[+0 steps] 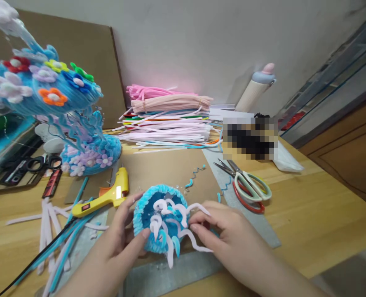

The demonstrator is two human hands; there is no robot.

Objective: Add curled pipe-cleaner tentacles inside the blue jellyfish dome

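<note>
A small blue fuzzy dome (pixel 148 206), made of pipe cleaners, lies tipped toward me with curly white and blue strands (pixel 170 222) hanging from its open side. My left hand (pixel 121 239) grips the dome's left rim, thumb against its lower edge. My right hand (pixel 223 231) pinches one of the white curly strands at the dome's right side. Both hands rest low over the wooden table (pixel 309 206).
A yellow glue gun (pixel 109 196) lies just left of the dome. Two pairs of scissors (pixel 247 185) lie to the right. A large blue flowered pipe-cleaner sculpture (pixel 56 103) stands at the back left. Stacks of pipe cleaners (pixel 170 119) sit behind, loose ones (pixel 53 231) at front left.
</note>
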